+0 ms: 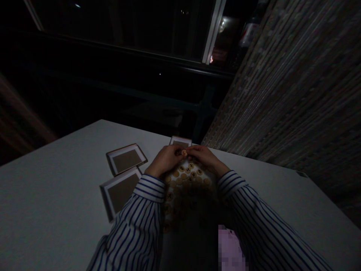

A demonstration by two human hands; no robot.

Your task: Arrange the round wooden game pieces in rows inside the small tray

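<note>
Between my two hands a round wooden Chinese chess piece (184,153) is held up, its marked face turned towards me. My left hand (166,159) pinches it from the left, and the fingertips of my right hand (205,156) meet it from the right. Below them, many similar pieces (188,170) lie spread on the white table, some showing dark characters and others blank sides. A small shallow box (180,142) stands just behind my hands, partly covered by them. Pieces nearer to me sink into deep shadow between my forearms.
Two open shallow box halves, a smaller one (126,160) and a larger one (108,203), lie left of my left arm. A pink thing (229,250), partly pixelated, is near my right forearm. A string curtain (270,82) hangs at the right, beside a dark window.
</note>
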